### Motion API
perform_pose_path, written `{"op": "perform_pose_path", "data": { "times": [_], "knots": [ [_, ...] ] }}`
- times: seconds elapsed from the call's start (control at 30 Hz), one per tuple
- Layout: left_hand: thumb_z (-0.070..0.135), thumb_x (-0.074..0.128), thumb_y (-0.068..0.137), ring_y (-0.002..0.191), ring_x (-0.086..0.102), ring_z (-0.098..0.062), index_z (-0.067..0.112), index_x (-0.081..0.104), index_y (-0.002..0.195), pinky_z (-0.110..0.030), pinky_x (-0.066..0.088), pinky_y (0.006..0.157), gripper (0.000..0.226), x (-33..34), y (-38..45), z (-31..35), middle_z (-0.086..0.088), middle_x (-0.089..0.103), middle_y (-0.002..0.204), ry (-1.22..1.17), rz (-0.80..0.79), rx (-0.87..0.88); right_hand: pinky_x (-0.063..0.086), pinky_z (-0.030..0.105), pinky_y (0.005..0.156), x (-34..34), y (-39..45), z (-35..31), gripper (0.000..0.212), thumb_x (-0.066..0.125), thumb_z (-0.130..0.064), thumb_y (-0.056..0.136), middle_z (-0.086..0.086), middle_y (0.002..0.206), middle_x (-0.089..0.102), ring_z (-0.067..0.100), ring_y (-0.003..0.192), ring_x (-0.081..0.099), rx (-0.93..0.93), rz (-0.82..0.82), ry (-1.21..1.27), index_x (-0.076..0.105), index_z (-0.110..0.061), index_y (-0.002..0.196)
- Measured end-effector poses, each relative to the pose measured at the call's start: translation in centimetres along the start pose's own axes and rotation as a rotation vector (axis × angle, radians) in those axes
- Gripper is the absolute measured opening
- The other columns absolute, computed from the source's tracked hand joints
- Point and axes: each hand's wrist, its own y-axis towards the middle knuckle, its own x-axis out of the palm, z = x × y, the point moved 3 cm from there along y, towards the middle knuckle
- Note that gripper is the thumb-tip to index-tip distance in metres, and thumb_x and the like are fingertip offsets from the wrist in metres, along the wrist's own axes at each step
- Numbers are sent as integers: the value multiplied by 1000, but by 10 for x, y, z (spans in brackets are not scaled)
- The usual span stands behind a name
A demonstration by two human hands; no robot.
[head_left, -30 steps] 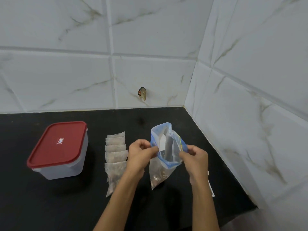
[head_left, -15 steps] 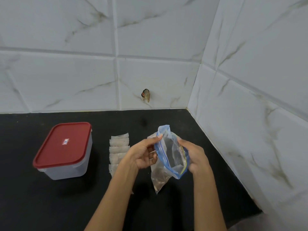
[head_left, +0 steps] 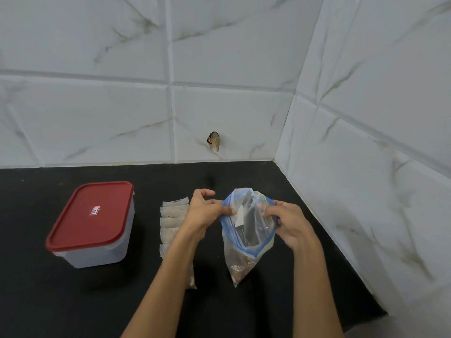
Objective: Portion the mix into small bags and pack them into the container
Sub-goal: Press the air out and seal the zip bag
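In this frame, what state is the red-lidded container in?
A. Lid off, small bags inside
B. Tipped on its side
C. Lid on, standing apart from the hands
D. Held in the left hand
C. The red lid sits closed on the container, upright on the black counter, while both hands hold the zip bag.

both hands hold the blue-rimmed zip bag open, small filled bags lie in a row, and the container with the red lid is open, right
Not quite: the head view shows the red lid closed on the translucent plastic container. The rest holds: left hand and right hand hold the clear blue-rimmed zip bag open beside the row of small filled bags.
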Motion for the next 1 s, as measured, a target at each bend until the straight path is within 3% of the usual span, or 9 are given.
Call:
{"op": "perform_pose_path", "data": {
  "times": [0.13,0.2,0.3,0.37,0.5,0.63,0.7,0.87,1.0],
  "knots": [
    [-15,71,70,93,65,-31,18,31,128,-50,52,90,77,4,3,-1,-8,68,93,-118,-65,-57,52,46,90,7,4,-1,37,72,-38,79,14,100,71,29,95,67,126,-67,111,70,-8,101],
    [-18,67,71,83,64,-25,19,28,131,-45,53,83,81,4,4,-2,-7,67,88,-143,-63,-43,54,44,87,5,6,-2,31,73,-34,80,13,95,71,27,90,68,83,55,94,69,-8,96],
    [-19,65,73,79,64,-16,21,25,134,-27,52,63,83,-1,3,-5,-4,66,84,-15,55,88,54,31,70,-2,4,-5,16,76,-18,77,8,84,69,22,80,66,-182,356,-63,66,-9,83],
    [-13,69,73,82,64,-12,25,27,133,-27,54,65,83,-1,0,-5,1,65,83,171,175,221,48,24,60,0,-1,-9,15,76,-22,78,1,77,66,17,71,62,-395,503,-344,64,-13,82],
    [-5,74,72,84,64,-13,22,49,117,-33,58,71,58,6,-3,-1,5,64,86,364,167,346,38,17,55,5,-8,-16,12,72,-22,81,-6,78,61,11,71,59,-582,545,-592,61,-20,83],
    [20,75,80,80,66,-17,11,67,97,-29,56,70,21,7,1,6,-3,67,87,180,17,249,52,26,67,1,-4,-23,17,76,-11,77,1,82,66,13,75,63,-445,400,-452,60,-15,83],
    [31,71,83,74,65,-17,8,70,88,-27,53,67,24,9,4,9,-3,68,80,77,20,190,54,31,73,2,-5,-25,28,76,-7,76,4,91,64,14,80,63,-320,307,-321,56,-15,94],
    [11,78,76,69,65,-15,7,67,76,-28,56,62,13,9,5,15,-6,68,78,-9,-61,103,49,26,59,5,-4,-24,47,78,-22,74,7,102,61,16,82,63,-113,166,-34,52,-14,112],
    [3,82,69,68,65,-16,11,58,83,-29,55,62,29,9,4,20,-6,67,77,32,-6,142,56,38,75,0,-4,-25,47,77,-8,74,3,96,61,20,85,65,-160,284,-9,52,-21,111]
  ]
}}
